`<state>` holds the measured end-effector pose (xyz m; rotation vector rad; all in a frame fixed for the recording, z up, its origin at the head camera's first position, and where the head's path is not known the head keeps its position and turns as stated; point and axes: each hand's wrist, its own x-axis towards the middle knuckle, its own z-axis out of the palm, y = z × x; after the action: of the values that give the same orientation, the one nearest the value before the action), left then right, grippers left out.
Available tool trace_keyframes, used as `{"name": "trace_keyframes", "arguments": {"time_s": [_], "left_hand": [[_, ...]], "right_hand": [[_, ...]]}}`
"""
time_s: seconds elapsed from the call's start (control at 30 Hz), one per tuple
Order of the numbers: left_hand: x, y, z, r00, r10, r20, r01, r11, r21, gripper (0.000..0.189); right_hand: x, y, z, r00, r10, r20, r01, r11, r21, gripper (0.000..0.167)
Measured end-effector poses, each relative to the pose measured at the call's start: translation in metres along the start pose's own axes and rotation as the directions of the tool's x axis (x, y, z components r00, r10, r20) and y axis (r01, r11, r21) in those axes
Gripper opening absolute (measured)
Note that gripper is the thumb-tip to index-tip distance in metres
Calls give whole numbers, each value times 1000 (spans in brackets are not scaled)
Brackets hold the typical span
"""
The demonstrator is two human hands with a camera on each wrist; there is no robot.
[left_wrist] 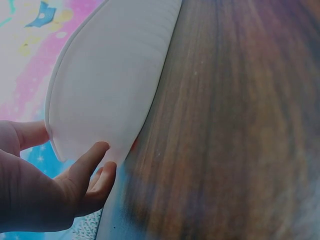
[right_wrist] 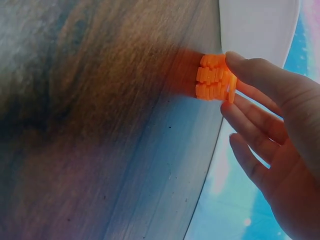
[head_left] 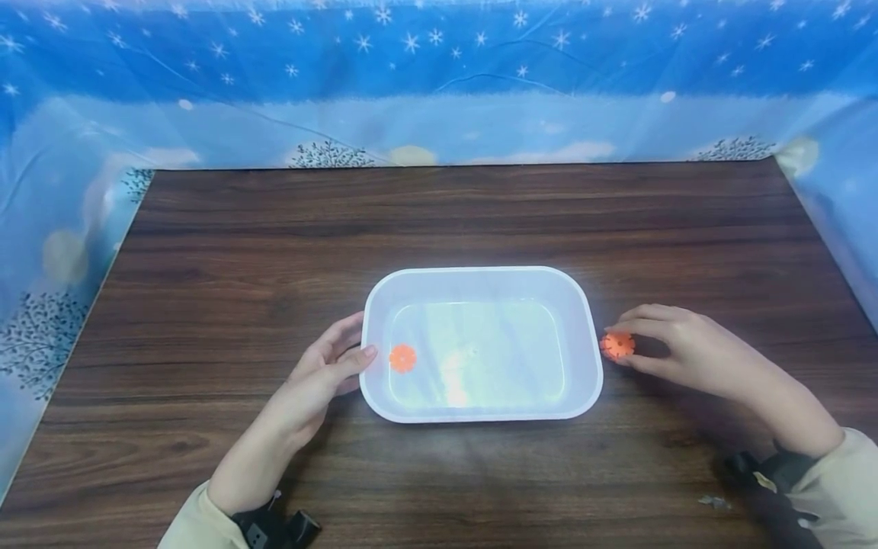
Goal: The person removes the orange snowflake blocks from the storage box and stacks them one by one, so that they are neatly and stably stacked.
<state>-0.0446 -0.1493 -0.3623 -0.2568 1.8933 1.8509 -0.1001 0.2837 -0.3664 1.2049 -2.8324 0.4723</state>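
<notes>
A white plastic tub [head_left: 480, 412] sits on the table, and one flat orange notched disc [head_left: 402, 358] lies at the left of its floor. On the tub's left end, my left hand [head_left: 315, 381] grips the wall, thumb over the rim and fingers against the outside; the left wrist view shows the left hand [left_wrist: 65, 185] against that outer wall. Just right of the tub, my right hand [head_left: 679, 347] pinches a short stack of orange notched discs [head_left: 620, 345] between thumb and fingers. Seen side-on in the right wrist view, the orange stack [right_wrist: 215, 77] stands on or very near the tabletop.
The dark wood-grain table [head_left: 274, 229] reaches back to a blue snowflake-patterned cloth [head_left: 439, 69], which also hangs along both sides. A small greyish scrap [head_left: 715, 502] lies near the right forearm. Dark camera mounts [head_left: 274, 526] sit at the wrists.
</notes>
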Motion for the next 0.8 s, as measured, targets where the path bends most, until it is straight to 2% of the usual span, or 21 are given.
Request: {"name": "trace_keyframes", "arguments": {"time_s": [0.53,0.8], "left_hand": [[0,0,-1,1000,7,9,-7,1000,-5,63],[0,1,-1,1000,0,14,0,1000,-15,62]], "right_hand": [[-1,0,3,1000,24,10,-24,1000,0,37],[-2,-2,0,998,61,22,-60,998,-5,44]]}}
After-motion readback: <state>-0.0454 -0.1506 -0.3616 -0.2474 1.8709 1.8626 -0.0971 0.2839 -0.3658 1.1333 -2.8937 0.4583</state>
